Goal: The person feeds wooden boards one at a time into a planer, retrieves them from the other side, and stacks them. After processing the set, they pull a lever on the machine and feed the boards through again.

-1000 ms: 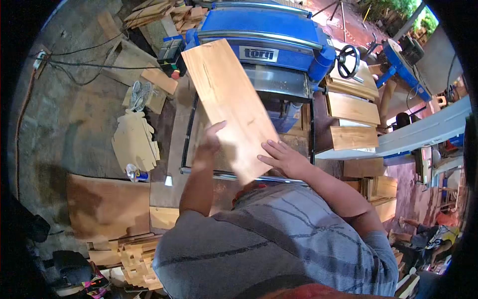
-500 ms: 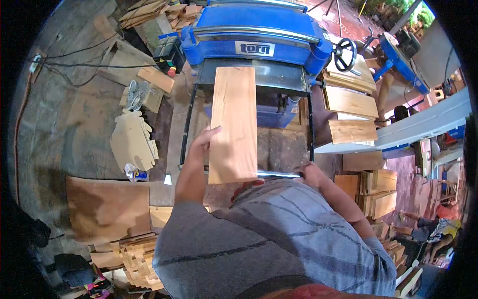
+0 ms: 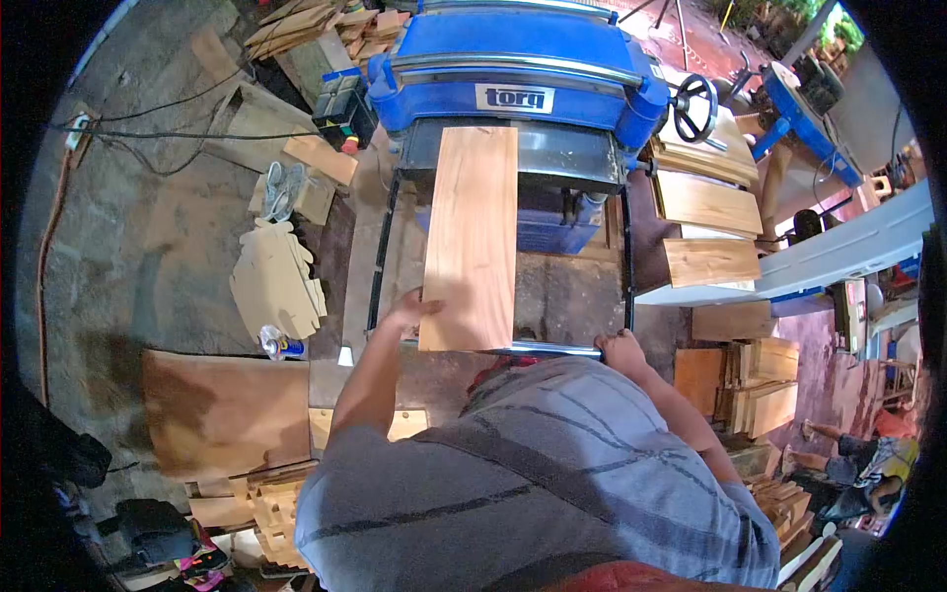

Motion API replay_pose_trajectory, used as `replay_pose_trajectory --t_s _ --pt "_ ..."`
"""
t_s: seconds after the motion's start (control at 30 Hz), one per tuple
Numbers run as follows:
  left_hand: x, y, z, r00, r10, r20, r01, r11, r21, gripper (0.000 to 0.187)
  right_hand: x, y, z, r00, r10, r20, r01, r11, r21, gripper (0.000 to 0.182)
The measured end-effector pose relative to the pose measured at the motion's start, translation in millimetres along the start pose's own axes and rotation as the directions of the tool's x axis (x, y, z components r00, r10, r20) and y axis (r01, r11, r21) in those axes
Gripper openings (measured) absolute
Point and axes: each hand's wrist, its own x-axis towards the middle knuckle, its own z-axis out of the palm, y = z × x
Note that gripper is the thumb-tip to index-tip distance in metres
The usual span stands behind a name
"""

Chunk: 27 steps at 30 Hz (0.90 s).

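A long wooden board [image 3: 472, 237] lies lengthwise in front of a blue thickness planer [image 3: 513, 64], its far end over the machine's black bed [image 3: 572, 153]. My left hand [image 3: 410, 310] grips the board's left edge near the close end, thumb on top and the other fingers hidden below. The near end reaches over the silver roller bar [image 3: 557, 347] of the planer's extension frame [image 3: 629, 261]. At that frame's right corner, my right hand [image 3: 619, 349] is closed around the end of the bar.
Planed boards [image 3: 708, 202] are stacked to the right, with more wood [image 3: 764, 385] below them. A handwheel [image 3: 695, 109] juts from the planer's right side. Cardboard [image 3: 276, 281], a spray can [image 3: 281, 343] and cables [image 3: 197, 132] lie left. Another person [image 3: 868, 464] is at far right.
My left hand has slid back along the board's edge toward its near end. The board has shifted slightly forward, toward the planer. My right hand stays at the frame's corner.
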Motion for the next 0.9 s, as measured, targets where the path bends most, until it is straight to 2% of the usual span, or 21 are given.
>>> replay_pose_trajectory --t_s 0.03,0.1,0.13,0.2,0.23,0.3,0.33,0.37,0.43,0.53,0.63,0.73,0.8,0.87,0.9 --pt "-8 10 5 1.000 -0.007 0.001 0.007 1.000 0.005 0.040 -2 -2 2 1.000 -0.023 -0.011 0.023 0.999 -0.027 0.019" --pt "-19 18 12 0.981 -0.120 -0.150 0.135 0.986 0.098 0.040 -7 -3 14 0.999 -0.031 0.010 0.031 0.999 -0.044 0.018" --pt "-7 5 6 0.982 -0.101 -0.157 0.117 0.989 0.096 0.040 1 2 11 0.999 -0.039 0.008 0.040 0.996 -0.080 0.017" --pt "32 -43 -17 0.911 0.258 -0.321 -0.229 0.965 0.125 0.037 11 7 8 0.998 -0.049 -0.045 0.046 0.996 -0.076 0.017" --pt "37 -54 -23 0.919 0.244 -0.311 -0.216 0.969 0.122 0.037 1 5 15 0.997 -0.052 -0.054 0.049 0.997 -0.054 0.017" --pt "49 -59 -36 0.873 0.305 -0.381 -0.222 0.944 0.245 0.039 3 7 16 1.000 -0.008 -0.004 0.007 0.996 -0.089 0.016" --pt "38 -37 -35 0.901 0.244 -0.360 -0.121 0.935 0.332 0.046 3 5 12 1.000 -0.031 0.001 0.031 0.998 -0.047 0.017" --pt "17 -7 -20 0.870 0.255 -0.423 -0.094 0.926 0.366 0.054 2 6 9 0.998 -0.059 0.002 0.059 0.998 -0.005 0.019" --pt "44 -22 -39 0.803 0.364 -0.472 -0.095 0.860 0.502 0.058 -1 6 9 0.999 -0.043 0.005 0.042 0.999 0.031 0.019" --pt "51 -13 -36 0.791 0.389 -0.473 -0.048 0.809 0.585 0.061 2 3 6 0.998 -0.051 -0.020 0.052 0.998 0.025 0.017" --pt "53 2 -23 0.809 0.299 -0.506 0.012 0.852 0.523 0.063 4 9 14 0.999 -0.013 0.038 0.011 0.999 0.038 0.019" --pt "70 5 -33 0.775 0.365 -0.515 0.041 0.786 0.617 0.063 5 7 14 0.999 0.014 0.050 -0.017 0.998 0.064 0.022" --pt "71 17 -33 0.776 0.364 -0.516 0.007 0.812 0.584 0.064 5 6 10 0.993 0.038 0.108 -0.041 0.999 0.028 0.023" --pt "83 33 -33 0.780 0.372 -0.503 -0.038 0.830 0.556 0.064 5 11 17 0.999 0.009 0.046 -0.011 0.999 0.041 0.021" --pt "95 33 -36 0.748 0.394 -0.534 -0.023 0.819 0.573 0.065 4 12 22 1.000 -0.026 -0.008 0.026 0.998 0.052 0.020"
